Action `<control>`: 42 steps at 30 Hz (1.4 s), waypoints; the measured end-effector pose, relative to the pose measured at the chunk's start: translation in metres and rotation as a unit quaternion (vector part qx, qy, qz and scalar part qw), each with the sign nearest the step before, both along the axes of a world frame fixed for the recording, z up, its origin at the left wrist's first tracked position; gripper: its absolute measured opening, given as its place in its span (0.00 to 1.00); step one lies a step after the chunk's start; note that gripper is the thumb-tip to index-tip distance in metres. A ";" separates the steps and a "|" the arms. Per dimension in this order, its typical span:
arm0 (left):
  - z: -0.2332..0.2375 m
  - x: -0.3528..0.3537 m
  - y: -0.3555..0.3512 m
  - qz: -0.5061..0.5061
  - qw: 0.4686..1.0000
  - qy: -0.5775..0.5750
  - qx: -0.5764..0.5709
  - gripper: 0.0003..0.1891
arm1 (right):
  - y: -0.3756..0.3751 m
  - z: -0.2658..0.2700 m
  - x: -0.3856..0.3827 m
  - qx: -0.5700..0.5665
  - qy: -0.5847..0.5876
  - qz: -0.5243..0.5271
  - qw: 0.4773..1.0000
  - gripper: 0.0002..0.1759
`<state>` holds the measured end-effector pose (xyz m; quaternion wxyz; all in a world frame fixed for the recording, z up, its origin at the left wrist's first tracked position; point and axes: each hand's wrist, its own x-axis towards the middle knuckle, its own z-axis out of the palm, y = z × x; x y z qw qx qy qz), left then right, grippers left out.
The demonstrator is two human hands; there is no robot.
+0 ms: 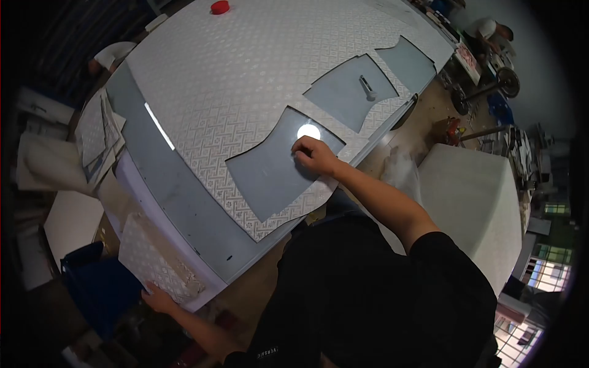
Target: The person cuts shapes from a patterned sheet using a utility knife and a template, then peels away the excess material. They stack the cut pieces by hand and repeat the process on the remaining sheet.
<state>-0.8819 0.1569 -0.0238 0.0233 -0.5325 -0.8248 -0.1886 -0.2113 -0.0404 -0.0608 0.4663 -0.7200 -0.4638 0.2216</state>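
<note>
At the lower left, my left hand is closed on the edge of a cut patterned fabric piece, which lies against the table's end. My right hand rests over a grey cut-out area in the large sheet of patterned fabric, its fingers curled downward. Whatever those fingers may hold is hidden. A bright round light spot shines just above that hand. Farther along, a small dark hand tool, perhaps a cutter, lies inside another cut-out.
A red round object sits on the fabric's far end. The grey tabletop shows along the left side. Stacked sheets hang at its left edge, above a blue chair. Other people work beyond the table.
</note>
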 end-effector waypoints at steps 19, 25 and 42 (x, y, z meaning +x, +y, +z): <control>0.016 0.469 -0.143 -0.286 0.940 -0.175 0.068 0.23 | -0.066 0.018 0.306 -0.208 -0.196 -0.065 0.956 0.21; 0.005 0.620 -0.111 -0.332 0.876 -0.318 -0.145 0.29 | -0.068 0.034 0.345 -0.198 0.004 -0.047 0.979 0.18; -0.020 0.703 -0.035 -0.079 0.551 -0.789 -0.260 0.21 | -0.021 0.025 0.468 -0.152 0.217 -0.173 0.949 0.25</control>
